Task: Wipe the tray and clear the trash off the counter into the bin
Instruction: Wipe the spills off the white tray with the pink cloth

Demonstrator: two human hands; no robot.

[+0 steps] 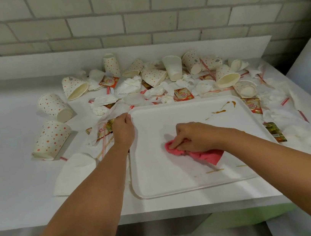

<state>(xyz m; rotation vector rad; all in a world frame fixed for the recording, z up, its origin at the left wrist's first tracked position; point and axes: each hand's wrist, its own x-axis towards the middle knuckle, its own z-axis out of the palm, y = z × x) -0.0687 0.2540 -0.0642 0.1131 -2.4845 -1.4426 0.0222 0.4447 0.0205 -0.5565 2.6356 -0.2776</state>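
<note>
behind, seemingly brick wall (135, 10) backs littered white counter (12, 158).

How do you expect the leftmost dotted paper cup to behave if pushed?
The dotted cup lies on its side and tapers, so it would probably roll in a curve. It looks like thin paper, so likely light and easily crushed.

Left hand (123, 129) grips the tray (158, 173) at its ten o'clock corner; right hand (191, 137), four o'clock from it, clutches the cloth (206, 155).

The red sachets (183, 94) bear upside-down script — seemingly "Coffee-mate" (too blurred for certainty).
</note>
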